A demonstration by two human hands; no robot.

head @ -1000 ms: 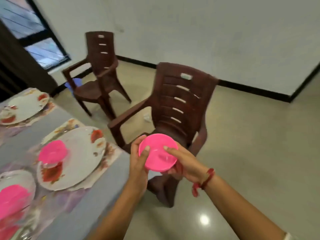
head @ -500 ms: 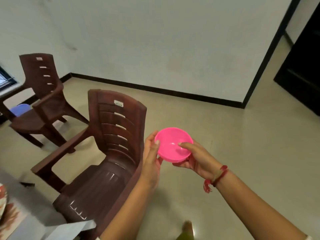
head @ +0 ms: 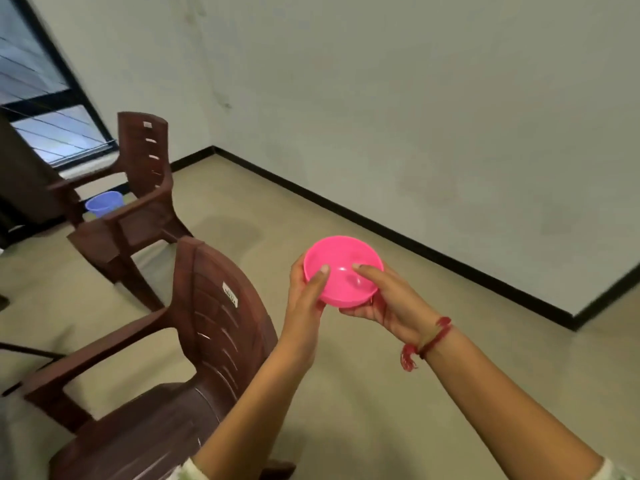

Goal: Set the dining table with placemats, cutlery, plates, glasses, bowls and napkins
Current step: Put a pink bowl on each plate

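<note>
A pale wall (head: 415,98) fills the space above and beyond both hands, and a beige floor (head: 381,393) spreads out beneath them, with a black skirting strip where the two meet. To the left of the left hand (head: 304,299) and just below it stands a brown plastic chair (head: 207,323), its slatted back turned toward the forearm. A second brown chair (head: 138,202) stands farther off to the left, below a dark-framed window (head: 41,109). Between the two hands, held in the air over the floor, is the pink bowl (head: 343,271), opening upward. The left hand grips its left rim with the thumb hooked inside; the right hand (head: 391,303) cups it from beneath, thumb laid over the near rim. Far left, past the second chair, sits a small blue bucket (head: 104,202). A red thread (head: 433,337) circles the right wrist.
</note>
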